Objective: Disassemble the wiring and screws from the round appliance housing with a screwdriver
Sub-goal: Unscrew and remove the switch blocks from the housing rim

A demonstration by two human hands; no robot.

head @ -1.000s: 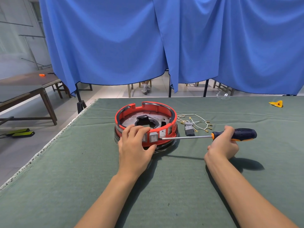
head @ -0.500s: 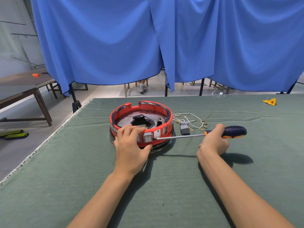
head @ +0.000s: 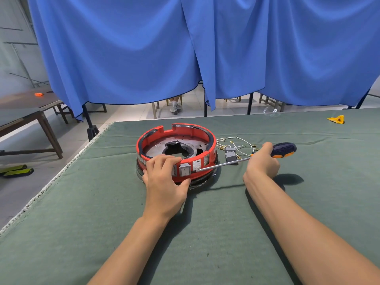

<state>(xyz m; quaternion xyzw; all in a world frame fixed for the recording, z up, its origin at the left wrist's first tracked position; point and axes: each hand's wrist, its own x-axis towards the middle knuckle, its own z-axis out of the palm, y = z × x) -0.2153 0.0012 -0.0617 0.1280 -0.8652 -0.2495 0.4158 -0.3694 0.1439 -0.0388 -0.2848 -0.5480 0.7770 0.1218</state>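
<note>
We are at the side screws, by our guess.
Our left hand grips the housing; our right hand clasps the screwdriver, whose tip needs seating.

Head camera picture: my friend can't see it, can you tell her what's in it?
A person's left hand steadies a round red housing on a green table while the right hand holds a screwdriver with its tip against the housing's side. Loose wires lie behind the screwdriver.

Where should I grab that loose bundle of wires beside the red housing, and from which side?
Judging by its pose, pinch the grey connector block, the bundle's one solid part. Come from above: the red housing and the screwdriver crowd its left and near sides.
</note>
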